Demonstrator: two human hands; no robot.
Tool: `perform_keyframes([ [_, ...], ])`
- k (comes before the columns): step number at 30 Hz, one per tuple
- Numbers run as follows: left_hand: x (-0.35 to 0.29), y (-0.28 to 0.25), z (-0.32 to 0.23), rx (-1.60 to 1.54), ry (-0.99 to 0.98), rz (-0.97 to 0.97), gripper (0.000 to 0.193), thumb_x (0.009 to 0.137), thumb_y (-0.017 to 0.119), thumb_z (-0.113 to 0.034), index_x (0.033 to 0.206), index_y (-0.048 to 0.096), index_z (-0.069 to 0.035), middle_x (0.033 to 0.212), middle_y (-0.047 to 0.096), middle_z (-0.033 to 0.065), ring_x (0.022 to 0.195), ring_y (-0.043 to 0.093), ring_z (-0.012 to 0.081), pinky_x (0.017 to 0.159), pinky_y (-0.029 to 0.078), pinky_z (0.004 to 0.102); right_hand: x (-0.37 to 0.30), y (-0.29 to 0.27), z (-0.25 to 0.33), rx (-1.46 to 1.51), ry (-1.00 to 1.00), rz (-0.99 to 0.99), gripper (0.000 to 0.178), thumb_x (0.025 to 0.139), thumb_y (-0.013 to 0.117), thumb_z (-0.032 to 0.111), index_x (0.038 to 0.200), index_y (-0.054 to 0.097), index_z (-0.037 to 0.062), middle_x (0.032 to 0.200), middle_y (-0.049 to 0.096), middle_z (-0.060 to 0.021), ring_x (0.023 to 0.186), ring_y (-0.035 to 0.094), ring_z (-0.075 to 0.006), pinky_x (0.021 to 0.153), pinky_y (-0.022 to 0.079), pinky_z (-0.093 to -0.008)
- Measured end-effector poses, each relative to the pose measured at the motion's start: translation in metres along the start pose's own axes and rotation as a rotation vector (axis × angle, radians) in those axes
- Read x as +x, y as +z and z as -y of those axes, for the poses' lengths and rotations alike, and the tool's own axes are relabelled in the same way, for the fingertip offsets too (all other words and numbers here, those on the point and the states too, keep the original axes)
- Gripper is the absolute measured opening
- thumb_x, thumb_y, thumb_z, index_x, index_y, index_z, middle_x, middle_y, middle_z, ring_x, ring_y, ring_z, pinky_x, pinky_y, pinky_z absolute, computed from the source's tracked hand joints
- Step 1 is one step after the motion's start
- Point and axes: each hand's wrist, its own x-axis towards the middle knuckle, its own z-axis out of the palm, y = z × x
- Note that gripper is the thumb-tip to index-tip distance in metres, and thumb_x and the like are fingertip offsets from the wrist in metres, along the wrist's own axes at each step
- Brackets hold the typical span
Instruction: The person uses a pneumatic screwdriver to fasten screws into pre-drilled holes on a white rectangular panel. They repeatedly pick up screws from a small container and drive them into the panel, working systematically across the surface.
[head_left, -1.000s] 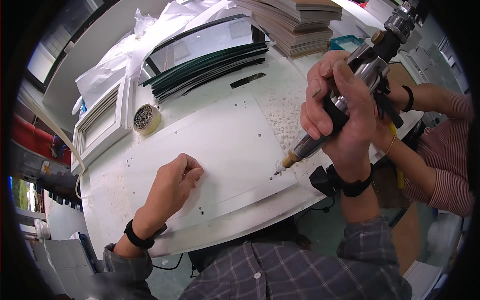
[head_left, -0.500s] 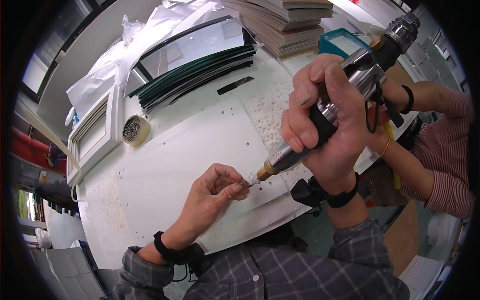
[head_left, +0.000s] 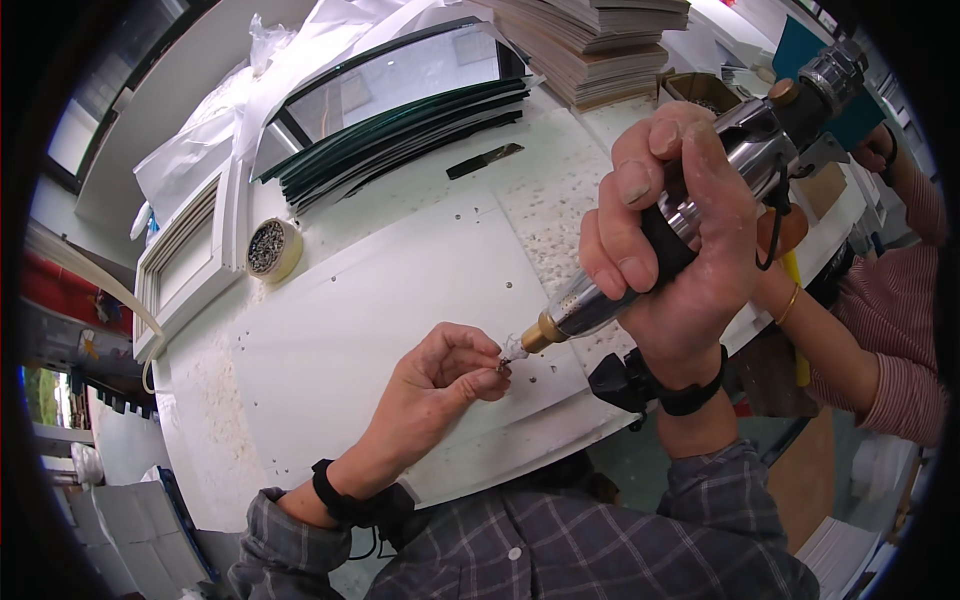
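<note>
My right hand (head_left: 690, 250) is wrapped round a chrome power screwdriver (head_left: 590, 305) with a black grip and brass nose, slanting down to the left. Thumb and fingers of my left hand (head_left: 430, 385) pinch a small screw (head_left: 503, 368) just below the screwdriver's tip. Both hands are over a large white panel (head_left: 370, 330) lying on the table. Small screws or holes dot the panel along its edges. The exact contact between tip and screw is too small to make out.
A round tub of screws (head_left: 273, 250) stands beyond the panel's left side, beside a white frame (head_left: 190, 250). Behind lie a black-handled blade (head_left: 485, 161), a stack of dark-edged panes (head_left: 400, 135) and stacked boards (head_left: 620, 70). A co-worker's arm (head_left: 835, 350) is at right.
The view has shifted slightly. My hands keep their holds near the panel's right part. At the far right, a teal box-like thing has moved right, and a brown box of small bits now shows.
</note>
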Motion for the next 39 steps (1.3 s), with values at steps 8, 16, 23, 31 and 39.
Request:
perform_keyframes([
  [8, 0.002, -0.004, 0.001, 0.029, -0.017, 0.014, 0.021, 0.098, 0.062, -0.004, 0.118, 0.053, -0.003, 0.105, 0.067, 0.0077, 0.099, 0.066, 0.016, 0.09, 0.056, 0.0323, 0.002, -0.006, -0.003, 0.051, -0.053, 0.088, 0.025, 0.108, 0.039, 0.03, 0.107, 0.047, 0.0065, 0.088, 0.054, -0.0043, 0.044, 0.04, -0.0063, 0.039, 0.04, -0.023],
  [16, 0.001, -0.003, 0.0, 0.011, -0.023, 0.035, 0.02, 0.099, 0.061, -0.005, 0.118, 0.054, -0.004, 0.106, 0.067, 0.0074, 0.1, 0.065, 0.0149, 0.091, 0.055, 0.0315, 0.001, -0.006, -0.003, 0.024, -0.043, 0.094, 0.025, 0.108, 0.039, 0.03, 0.107, 0.046, 0.006, 0.088, 0.054, -0.0049, 0.044, 0.041, -0.0065, 0.04, 0.041, -0.0236],
  [23, 0.006, 0.023, -0.013, 0.642, 0.183, -0.058, 0.019, 0.096, 0.061, 0.0, 0.114, 0.057, -0.004, 0.1, 0.072, 0.006, 0.092, 0.065, 0.0103, 0.081, 0.053, 0.026, 0.0, 0.002, 0.003, -0.134, 0.048, 0.063, 0.024, 0.106, 0.044, 0.029, 0.103, 0.045, 0.0044, 0.084, 0.052, -0.0082, 0.04, 0.041, -0.0098, 0.038, 0.041, -0.0267],
  [31, 0.019, 0.029, -0.003, 0.786, 0.235, -0.04, 0.024, 0.09, 0.063, 0.0, 0.113, 0.056, -0.006, 0.1, 0.073, 0.0058, 0.086, 0.061, 0.0223, 0.072, 0.05, 0.0335, 0.0, 0.016, 0.003, -0.31, 0.117, 0.088, 0.024, 0.094, 0.064, 0.021, 0.092, 0.051, 0.0015, 0.073, 0.057, -0.0113, 0.042, 0.045, -0.01, 0.04, 0.042, -0.0262],
  [39, 0.019, 0.027, 0.0, 0.808, 0.254, -0.015, 0.027, 0.09, 0.059, 0.002, 0.116, 0.054, -0.005, 0.104, 0.072, 0.0069, 0.089, 0.062, 0.025, 0.075, 0.052, 0.0355, -0.003, 0.016, -0.001, -0.385, 0.095, 0.127, 0.024, 0.092, 0.067, 0.02, 0.083, 0.055, 0.0015, 0.068, 0.058, -0.0077, 0.044, 0.049, -0.008, 0.041, 0.039, -0.0226],
])
